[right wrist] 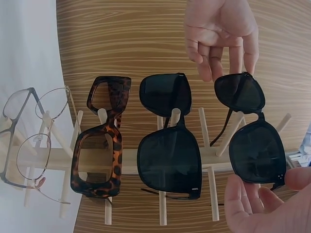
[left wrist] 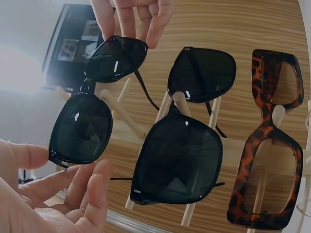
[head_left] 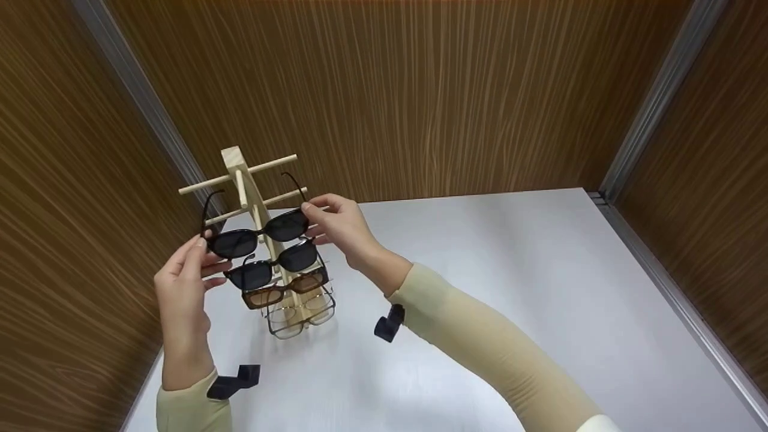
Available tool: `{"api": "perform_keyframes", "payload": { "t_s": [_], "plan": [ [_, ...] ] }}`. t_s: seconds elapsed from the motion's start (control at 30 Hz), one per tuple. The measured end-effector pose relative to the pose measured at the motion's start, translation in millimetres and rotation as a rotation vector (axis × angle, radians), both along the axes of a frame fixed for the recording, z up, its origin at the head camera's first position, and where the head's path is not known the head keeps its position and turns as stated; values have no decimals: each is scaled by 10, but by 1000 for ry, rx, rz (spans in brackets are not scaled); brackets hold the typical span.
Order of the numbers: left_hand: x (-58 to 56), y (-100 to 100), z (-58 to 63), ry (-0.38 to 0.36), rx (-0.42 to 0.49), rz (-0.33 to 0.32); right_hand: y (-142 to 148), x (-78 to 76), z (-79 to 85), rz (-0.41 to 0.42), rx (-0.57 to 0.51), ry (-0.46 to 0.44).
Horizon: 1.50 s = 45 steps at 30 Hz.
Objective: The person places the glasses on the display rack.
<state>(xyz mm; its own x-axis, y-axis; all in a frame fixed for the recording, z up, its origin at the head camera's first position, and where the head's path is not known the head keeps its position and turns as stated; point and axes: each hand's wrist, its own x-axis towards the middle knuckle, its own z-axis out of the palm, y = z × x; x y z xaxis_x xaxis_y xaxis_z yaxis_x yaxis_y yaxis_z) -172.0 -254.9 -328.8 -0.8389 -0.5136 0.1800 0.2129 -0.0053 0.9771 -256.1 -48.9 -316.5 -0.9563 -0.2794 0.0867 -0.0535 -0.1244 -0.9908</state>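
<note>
A pair of black sunglasses [head_left: 234,244] is held between both hands, lenses facing me and temples spread toward a wooden display stand [head_left: 233,158]. My left hand [head_left: 183,282] pinches one outer corner of the frame, thumb against fingers. At the opposite corner my right hand [head_left: 345,231] pinches the frame near the hinge. The bridge overlaps a stand peg [right wrist: 228,136] in the right wrist view. Just below hang other black sunglasses [head_left: 252,276], then tortoiseshell glasses [right wrist: 117,155]. Lower still are thin round metal-rimmed glasses [right wrist: 18,160] and grey-framed clear glasses [right wrist: 18,121].
The stand rises from a white tabletop [head_left: 480,270], its bare upper crossbars [head_left: 273,163] sticking out sideways. Wood-grain panels [head_left: 420,102] close off the back and sides, with metal corner posts [head_left: 654,90]. A dark screen [left wrist: 60,29] appears behind in the left wrist view.
</note>
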Motion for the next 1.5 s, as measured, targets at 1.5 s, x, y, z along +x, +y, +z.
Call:
{"api": "perform_keyframes", "payload": {
  "t_s": [1.5],
  "plan": [
    [85, -125, -86, 119, 104, -35, 343, -36, -186, 26, 4, -52]
  ]
}}
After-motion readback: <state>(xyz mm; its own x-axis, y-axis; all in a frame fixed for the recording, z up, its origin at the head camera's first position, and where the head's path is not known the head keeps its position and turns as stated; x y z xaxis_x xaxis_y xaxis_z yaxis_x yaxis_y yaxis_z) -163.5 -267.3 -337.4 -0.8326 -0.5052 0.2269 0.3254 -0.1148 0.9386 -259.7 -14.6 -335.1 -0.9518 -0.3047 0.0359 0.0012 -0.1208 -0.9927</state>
